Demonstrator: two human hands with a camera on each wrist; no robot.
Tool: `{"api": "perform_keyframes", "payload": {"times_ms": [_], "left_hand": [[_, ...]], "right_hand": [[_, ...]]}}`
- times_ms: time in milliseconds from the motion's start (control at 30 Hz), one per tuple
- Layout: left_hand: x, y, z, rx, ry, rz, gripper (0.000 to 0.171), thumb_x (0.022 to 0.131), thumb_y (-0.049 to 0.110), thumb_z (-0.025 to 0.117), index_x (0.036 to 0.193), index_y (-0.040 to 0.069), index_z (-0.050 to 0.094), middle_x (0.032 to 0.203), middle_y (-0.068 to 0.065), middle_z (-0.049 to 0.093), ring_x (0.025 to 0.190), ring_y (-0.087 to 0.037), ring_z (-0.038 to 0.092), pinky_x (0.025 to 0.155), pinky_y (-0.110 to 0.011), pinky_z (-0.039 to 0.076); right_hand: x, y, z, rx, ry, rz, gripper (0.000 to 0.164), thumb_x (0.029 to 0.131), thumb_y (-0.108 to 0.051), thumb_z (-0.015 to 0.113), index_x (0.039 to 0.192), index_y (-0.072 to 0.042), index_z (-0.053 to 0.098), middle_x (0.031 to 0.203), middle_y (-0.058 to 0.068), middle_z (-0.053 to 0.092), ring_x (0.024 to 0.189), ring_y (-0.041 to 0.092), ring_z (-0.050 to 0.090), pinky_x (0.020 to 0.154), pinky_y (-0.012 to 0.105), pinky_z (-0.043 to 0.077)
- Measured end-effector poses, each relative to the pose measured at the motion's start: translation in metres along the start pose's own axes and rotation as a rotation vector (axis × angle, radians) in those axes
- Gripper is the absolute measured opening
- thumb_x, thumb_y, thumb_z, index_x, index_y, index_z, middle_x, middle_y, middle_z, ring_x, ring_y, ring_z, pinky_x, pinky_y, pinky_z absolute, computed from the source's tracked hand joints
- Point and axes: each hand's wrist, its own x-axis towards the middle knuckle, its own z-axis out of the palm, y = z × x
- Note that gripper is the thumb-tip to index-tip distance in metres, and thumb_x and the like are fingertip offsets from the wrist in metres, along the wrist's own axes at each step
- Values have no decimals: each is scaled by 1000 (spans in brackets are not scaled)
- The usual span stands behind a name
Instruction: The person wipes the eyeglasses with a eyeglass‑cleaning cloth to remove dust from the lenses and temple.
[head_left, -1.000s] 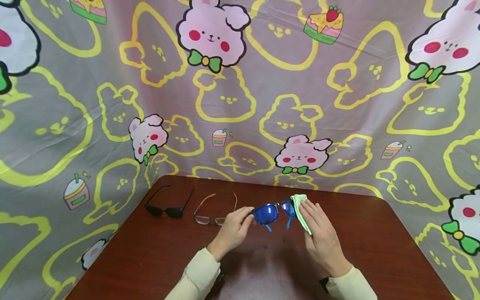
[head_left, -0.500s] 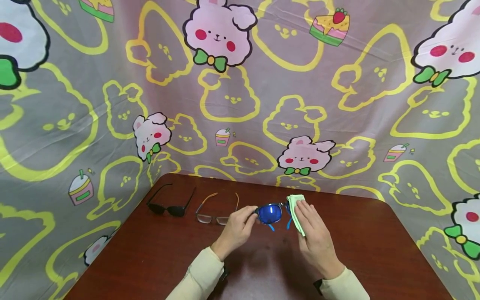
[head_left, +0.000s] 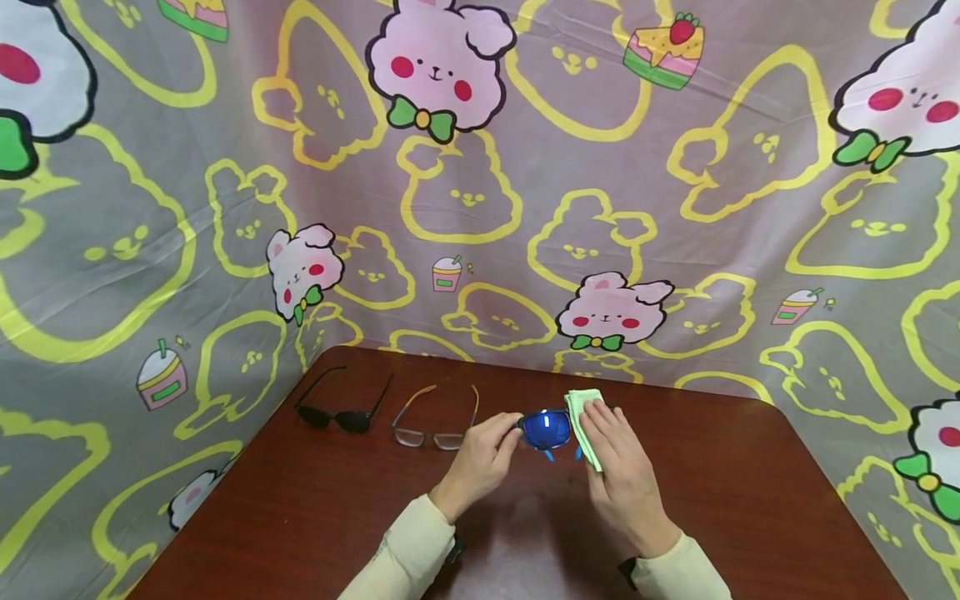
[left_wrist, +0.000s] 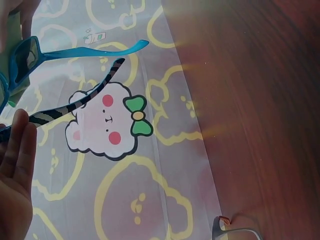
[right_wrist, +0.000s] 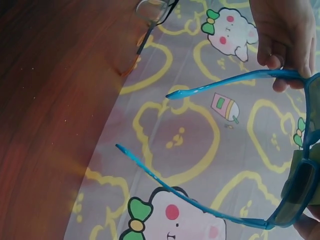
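Raised above the table, blue-lensed sunglasses (head_left: 546, 430) face away from the wrist cameras with both arms unfolded. My left hand (head_left: 480, 462) pinches them at the hinge on the left side. A folded light-green cloth (head_left: 578, 412) lies over the other lens, held by my right hand (head_left: 624, 475), whose fingers press along it. That lens is hidden from the head view. The right wrist view shows the bright blue inner side of the frame (right_wrist: 225, 82), with the cloth behind the lens. In the left wrist view one outer arm (left_wrist: 60, 111) has a dark striped pattern.
Black sunglasses (head_left: 352, 421) rest at the table's back left, arms open. Clear eyeglasses (head_left: 410, 437) with orange-tipped arms lie beside them, close behind my left hand. A cartoon-printed curtain (head_left: 480, 167) surrounds the brown table (head_left: 300, 517) at the back and sides.
The cloth and my right hand have shifted left over the far lens, covering the part that showed earlier. My left hand and the sunglasses have moved slightly right in the view.
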Motion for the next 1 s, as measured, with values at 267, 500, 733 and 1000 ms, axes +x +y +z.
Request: {"api": "perform_keyframes", "payload": {"times_ms": [267, 500, 733, 1000], "left_hand": [[0, 0, 2, 4, 10, -5, 13, 94, 6, 55, 104, 4, 63, 86, 1, 60, 77, -6, 56, 71, -20, 49], [1, -1, 3, 12, 16, 8, 12, 93, 6, 57, 104, 5, 63, 86, 2, 60, 75, -6, 55, 70, -20, 48], [1, 0, 3, 25, 15, 0, 13, 93, 6, 56, 104, 4, 64, 90, -1, 63, 79, -8, 59, 73, -22, 50], [1, 0, 3, 11, -3, -29, 13, 95, 10, 56, 104, 6, 64, 91, 1, 63, 79, -6, 58, 72, -21, 49]], "right_hand": [[0, -1, 0, -3, -36, -23, 42, 97, -19, 37, 118, 9, 60, 125, 22, 57, 117, 39, 51, 108, 46, 26], [1, -2, 0, 16, -81, -63, 41, 96, -17, 36, 119, 7, 60, 126, 21, 57, 117, 37, 52, 107, 47, 27], [2, -5, 1, 25, -103, -97, 42, 98, -20, 37, 119, 7, 60, 124, 21, 58, 116, 38, 53, 107, 47, 27], [5, -8, 3, 25, -148, -78, 43, 93, -20, 38, 121, 6, 59, 121, 20, 56, 117, 39, 50, 109, 41, 25]]}}
